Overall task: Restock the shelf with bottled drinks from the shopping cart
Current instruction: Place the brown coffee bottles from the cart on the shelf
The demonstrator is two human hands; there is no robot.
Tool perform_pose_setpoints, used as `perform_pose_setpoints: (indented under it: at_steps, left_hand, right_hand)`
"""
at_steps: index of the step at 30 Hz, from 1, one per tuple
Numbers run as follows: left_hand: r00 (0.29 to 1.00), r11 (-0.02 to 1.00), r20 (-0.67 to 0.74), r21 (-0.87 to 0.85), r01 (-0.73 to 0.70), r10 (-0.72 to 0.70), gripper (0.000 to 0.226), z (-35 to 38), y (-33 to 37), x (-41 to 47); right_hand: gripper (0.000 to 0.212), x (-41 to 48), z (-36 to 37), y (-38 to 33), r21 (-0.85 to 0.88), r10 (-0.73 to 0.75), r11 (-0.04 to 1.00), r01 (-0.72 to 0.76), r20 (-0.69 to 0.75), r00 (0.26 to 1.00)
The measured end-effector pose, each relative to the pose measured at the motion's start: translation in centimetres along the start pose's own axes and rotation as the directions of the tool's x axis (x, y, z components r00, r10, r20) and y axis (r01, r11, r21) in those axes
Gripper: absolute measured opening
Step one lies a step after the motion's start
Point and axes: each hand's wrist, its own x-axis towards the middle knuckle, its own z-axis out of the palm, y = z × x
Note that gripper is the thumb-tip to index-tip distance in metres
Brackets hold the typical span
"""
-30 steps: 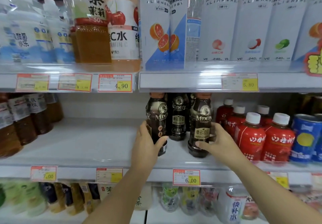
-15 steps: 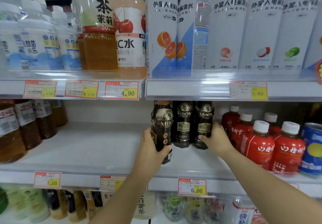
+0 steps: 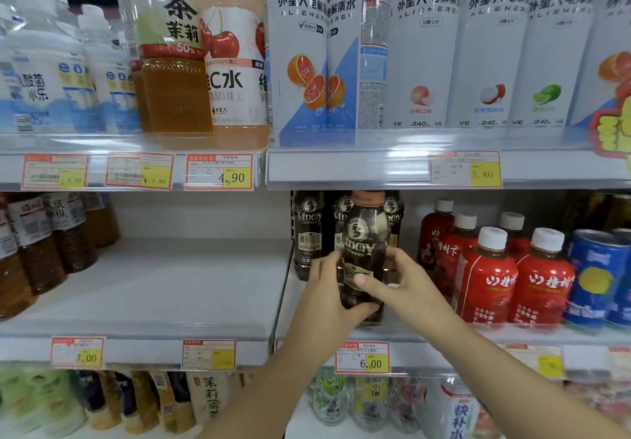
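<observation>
A dark coffee bottle (image 3: pixel 366 244) with a brown cap stands at the front of the middle shelf (image 3: pixel 170 302). My left hand (image 3: pixel 327 298) grips its lower left side, thumb under its base area. My right hand (image 3: pixel 406 285) holds its right side, thumb across the label. Behind it stand three more dark coffee bottles (image 3: pixel 309 233), partly hidden by the front one.
Red bottles with white caps (image 3: pixel 485 274) stand right of the coffee bottles, then blue cans (image 3: pixel 596 278). Brown tea bottles (image 3: pixel 41 244) fill the shelf's left end, with bare shelf between. The upper shelf holds tall white bottles (image 3: pixel 420 46). Price tags (image 3: pixel 362 358) line the shelf edges.
My right hand left the bottle it pushed to the back and came onto the front bottle. My left hand moved that bottle right, in front of the others.
</observation>
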Motion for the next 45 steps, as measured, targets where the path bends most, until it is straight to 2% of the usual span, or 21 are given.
perform_pose_setpoints:
  at_steps: [6, 10, 12, 14, 16, 18, 20, 24, 31, 33, 35, 37, 38, 41, 45]
  left_hand:
    - [0.982, 0.999, 0.189, -0.035, -0.001, 0.008, 0.077, -0.4, -0.6, 0.4]
    - [0.964, 0.999, 0.264, -0.022, -0.032, 0.037, 0.067, -0.6, -0.6, 0.7]
    - [0.974, 0.994, 0.216, 0.071, -0.085, 0.068, 0.057, -1.2, -0.5, 0.9]
    - [0.994, 0.980, 0.034, 0.171, -0.105, 0.100, 0.053, -2.0, -1.0, 1.4]
    - [0.994, 0.981, -0.105, 0.192, -0.004, 0.024, 0.060, -2.7, -1.7, 2.0]
    - [0.991, 0.977, -0.073, 0.178, 0.120, -0.108, 0.071, -3.1, -2.3, 2.5]
    - [0.986, 0.973, 0.013, 0.164, 0.164, -0.169, 0.076, -3.0, -2.8, 2.8]
    - [0.984, 0.978, 0.098, 0.165, 0.130, -0.148, 0.078, -2.4, -3.1, 3.1]
    - [0.982, 0.973, 0.117, 0.195, 0.125, -0.150, 0.080, -2.2, -3.4, 3.5]
    - [0.983, 0.971, 0.113, 0.208, 0.120, -0.145, 0.077, -2.4, -3.0, 3.2]
    - [0.994, 0.972, 0.064, 0.225, 0.070, -0.086, 0.067, -2.7, -2.4, 2.3]
    - [0.999, 0.972, -0.020, 0.234, -0.025, 0.031, 0.056, -3.6, -1.8, 0.6]
    - [0.995, 0.967, -0.058, 0.246, -0.068, 0.084, 0.051, -4.1, -1.6, -0.7]
    - [0.974, 0.950, -0.149, 0.287, -0.126, 0.174, 0.035, -6.4, -2.8, -5.6]
    - [0.961, 0.938, -0.252, 0.346, -0.018, 0.112, 0.026, -11.0, -7.0, -13.3]
  right_hand:
    - [0.054, 0.0, -1.6, 0.8, 0.071, -0.046, 0.996, 0.050, -0.053, 0.998]
    - [0.060, -0.4, -1.3, 1.3, -0.099, -0.112, 0.990, 0.100, -0.122, 0.986]
    - [0.063, -0.2, -1.0, 1.5, -0.161, -0.121, 0.983, 0.092, -0.176, 0.977]
    - [0.066, 0.4, -1.0, 1.6, -0.179, -0.084, 0.983, 0.047, -0.207, 0.975]
    - [0.069, 1.2, -1.2, 1.7, -0.115, -0.015, 0.993, -0.004, -0.160, 0.987]
    - [0.069, 1.8, -1.4, 1.9, -0.029, 0.026, 0.999, -0.029, -0.083, 0.996]
    - [0.071, 2.3, -1.5, 2.1, 0.011, 0.048, 0.999, -0.048, -0.032, 0.998]
    - [0.070, 3.0, -1.4, 2.6, 0.007, 0.045, 0.999, -0.045, -0.009, 0.999]
    - [0.075, 2.5, -1.8, 2.0, -0.071, 0.045, 0.996, -0.045, 0.003, 0.999]
    - [0.084, 1.5, -2.1, 1.2, -0.087, 0.012, 0.996, -0.015, -0.035, 0.999]
    - [0.085, -0.2, -2.1, 0.4, -0.143, -0.070, 0.988, 0.050, -0.141, 0.988]
    - [0.072, -2.2, -1.3, -0.4, -0.231, -0.236, 0.956, 0.181, -0.235, 0.943]
    - [0.062, -3.1, -0.5, -0.7, -0.271, -0.320, 0.928, 0.254, -0.236, 0.918]
    - [0.034, -5.4, 3.9, -1.5, -0.293, -0.435, 0.868, 0.400, -0.065, 0.898]
    - [0.018, -7.0, 13.2, -1.7, -0.194, -0.401, 0.875, 0.444, 0.226, 0.888]
